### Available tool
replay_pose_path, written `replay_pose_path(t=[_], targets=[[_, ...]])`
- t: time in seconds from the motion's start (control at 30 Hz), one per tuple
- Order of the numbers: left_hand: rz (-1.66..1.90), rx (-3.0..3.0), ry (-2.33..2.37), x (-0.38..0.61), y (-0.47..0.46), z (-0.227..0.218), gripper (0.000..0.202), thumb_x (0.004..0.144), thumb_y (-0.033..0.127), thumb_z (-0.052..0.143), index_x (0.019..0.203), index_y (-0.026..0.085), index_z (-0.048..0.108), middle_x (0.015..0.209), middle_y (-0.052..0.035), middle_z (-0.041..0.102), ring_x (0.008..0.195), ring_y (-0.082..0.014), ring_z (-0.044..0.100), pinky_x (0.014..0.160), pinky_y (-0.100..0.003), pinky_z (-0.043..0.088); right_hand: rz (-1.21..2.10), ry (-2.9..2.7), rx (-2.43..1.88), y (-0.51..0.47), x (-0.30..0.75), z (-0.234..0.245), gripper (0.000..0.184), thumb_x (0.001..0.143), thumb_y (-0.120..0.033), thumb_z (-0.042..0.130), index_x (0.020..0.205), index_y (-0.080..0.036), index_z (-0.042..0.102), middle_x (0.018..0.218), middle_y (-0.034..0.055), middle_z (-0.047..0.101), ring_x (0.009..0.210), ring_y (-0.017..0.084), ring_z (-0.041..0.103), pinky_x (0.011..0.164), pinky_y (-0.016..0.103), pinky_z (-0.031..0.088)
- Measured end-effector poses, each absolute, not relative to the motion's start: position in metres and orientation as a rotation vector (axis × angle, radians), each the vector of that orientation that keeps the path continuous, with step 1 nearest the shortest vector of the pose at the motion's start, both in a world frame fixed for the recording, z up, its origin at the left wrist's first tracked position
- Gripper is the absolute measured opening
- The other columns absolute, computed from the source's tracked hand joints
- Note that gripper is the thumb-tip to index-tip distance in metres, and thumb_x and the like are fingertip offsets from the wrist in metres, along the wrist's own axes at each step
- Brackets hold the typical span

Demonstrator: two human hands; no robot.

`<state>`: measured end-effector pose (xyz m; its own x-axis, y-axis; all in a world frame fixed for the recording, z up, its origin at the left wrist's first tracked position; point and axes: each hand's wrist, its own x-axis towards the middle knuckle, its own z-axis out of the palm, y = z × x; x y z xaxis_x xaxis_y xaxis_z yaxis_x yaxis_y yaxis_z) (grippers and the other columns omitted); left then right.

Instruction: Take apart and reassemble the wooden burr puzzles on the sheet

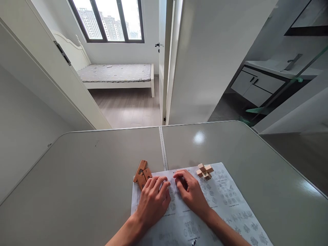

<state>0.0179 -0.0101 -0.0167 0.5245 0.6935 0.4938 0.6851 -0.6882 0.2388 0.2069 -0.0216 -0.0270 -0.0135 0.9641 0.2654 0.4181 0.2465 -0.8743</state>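
Wooden pieces [139, 172] are reddish brown, the block cross [204, 170] pale tan. The white sheet [183, 225] bears grey printed figures; the tabletop [97, 174] is grey-beige.

2 hands [154, 196] [190, 191] (both loosely curled)

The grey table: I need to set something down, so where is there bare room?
The tabletop has free patches between the brown blocks and the left edge, and between the printed sheet and the right edge; also a strip beyond the sheet. Crowded: the sheet's far end, around the left hand, right hand and pale wooden cluster.
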Motion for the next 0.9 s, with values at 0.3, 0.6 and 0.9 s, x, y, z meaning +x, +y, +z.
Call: replay_pose_path(t=[0.3,0.6,0.9], targets=[[0.904,2.736,1.208,0.016,-0.011,-0.021,0.023,0.091,0.003,0.055,0.102,0.021,0.064,0.107,-0.0063,0.074,0.094,-0.0237,0.07,0.084,-0.039,0.057,0.764,-1.568,-1.342,-0.023,0.206,-0.028,0.016,0.103,-0.022,0.05,0.103,-0.023,0.066,0.099,0.0058,0.072,0.088,0.023,0.069,0.081,0.034,0.057],[0.91,2.74,1.219,0.016,-0.011,-0.022,0.023,0.091,0.003,0.057,0.101,0.023,0.063,0.107,-0.0061,0.075,0.095,-0.0246,0.071,0.084,-0.04,0.058,0.926,-1.371,-1.347,-0.026,0.205,-0.035,0.023,0.104,-0.029,0.052,0.126,-0.023,0.053,0.104,0.006,0.072,0.087,0.022,0.07,0.081,0.035,0.058],[0.92,2.737,1.199,0.016,-0.012,-0.022,0.023,0.09,0.002,0.056,0.1,0.021,0.062,0.107,-0.0058,0.074,0.094,-0.0243,0.068,0.083,-0.04,0.057,0.974,-1.244,-1.299,-0.026,0.203,-0.037,0.038,0.104,-0.029,0.052,0.14,-0.026,0.039,0.108,0.0053,0.071,0.082,0.02,0.069,0.076,0.034,0.058]])
